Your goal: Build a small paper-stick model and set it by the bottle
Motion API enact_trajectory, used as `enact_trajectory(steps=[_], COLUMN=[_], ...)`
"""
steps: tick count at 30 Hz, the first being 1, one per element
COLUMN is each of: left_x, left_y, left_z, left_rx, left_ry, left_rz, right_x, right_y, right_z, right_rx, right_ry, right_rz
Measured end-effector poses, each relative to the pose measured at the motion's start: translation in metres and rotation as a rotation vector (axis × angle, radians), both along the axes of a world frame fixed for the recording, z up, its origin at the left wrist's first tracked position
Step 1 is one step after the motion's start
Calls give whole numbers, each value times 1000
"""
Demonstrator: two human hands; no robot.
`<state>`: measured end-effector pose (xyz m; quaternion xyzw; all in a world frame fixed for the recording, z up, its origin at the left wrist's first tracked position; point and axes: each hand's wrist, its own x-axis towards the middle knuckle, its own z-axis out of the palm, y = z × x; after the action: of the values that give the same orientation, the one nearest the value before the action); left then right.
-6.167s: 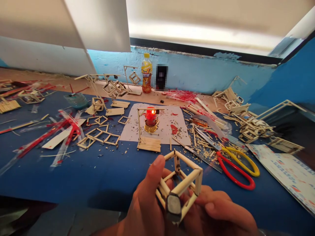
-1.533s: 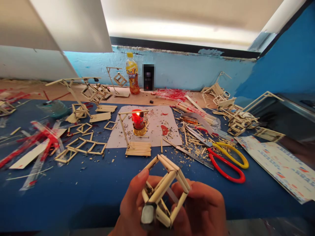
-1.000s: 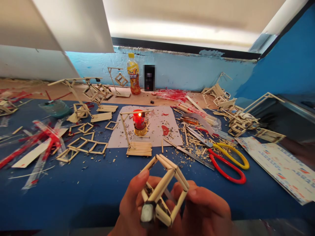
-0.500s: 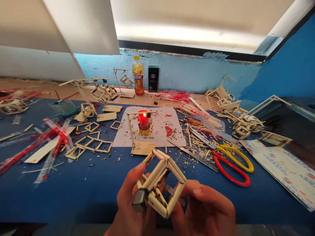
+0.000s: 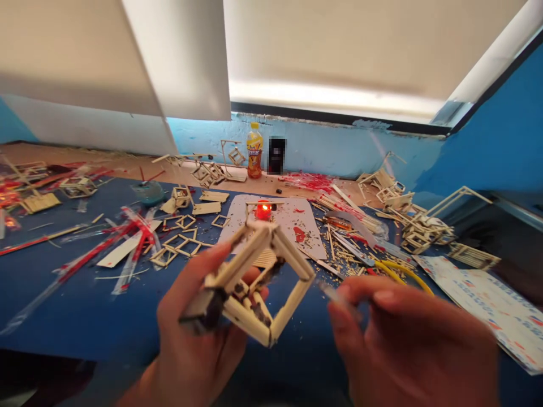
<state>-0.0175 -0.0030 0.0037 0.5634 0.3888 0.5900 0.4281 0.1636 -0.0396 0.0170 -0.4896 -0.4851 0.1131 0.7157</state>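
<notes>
My left hand is closed around a cube frame of short wooden sticks, raised and tilted above the desk. Its joints carry dark blackened residue, and a shiny dark block sits at its left corner by my palm. To the right, my right hand pinches a thin, pale-grey translucent strip, its tip apart from the cube; blur hides its exact kind. Behind the cube, a glowing red lamp stands on a white sheet strewn with dark crumbs.
Scissors with yellow and red handles lie among stick scraps at right, beside a patterned paper. Stick frames and red-and-clear plastic wrappers spread leftward. A drink bottle stands by the wall; more stick structures sit far right.
My right hand has drawn the strip out of the cube, moving right and toward me. My left hand still holds the cube, now further left and higher. The view has shifted.
</notes>
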Motion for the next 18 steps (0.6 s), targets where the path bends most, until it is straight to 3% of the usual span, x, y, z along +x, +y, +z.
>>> enact_trajectory(steps=[2, 4, 6, 9, 13, 18], left_x=[-1, -3, -6, -13, -23, -30], left_y=[13, 32, 54, 87, 113, 106], left_z=[26, 54, 78, 99, 108, 112], left_rx=[155, 454, 654, 701, 775, 778], left_ry=[104, 246, 359, 426, 499, 456], left_rz=[-17, 104, 75, 162, 225, 254], right_x=[4, 9, 16, 27, 44, 72], right_y=[10, 24, 39, 61, 85, 123], right_z=[29, 55, 76, 95, 98, 76], right_rx=[102, 238, 327, 367, 318, 190], right_ry=[-106, -180, -253, -339, -373, -344], right_rz=[-19, -6, 8, -32, -75, -153])
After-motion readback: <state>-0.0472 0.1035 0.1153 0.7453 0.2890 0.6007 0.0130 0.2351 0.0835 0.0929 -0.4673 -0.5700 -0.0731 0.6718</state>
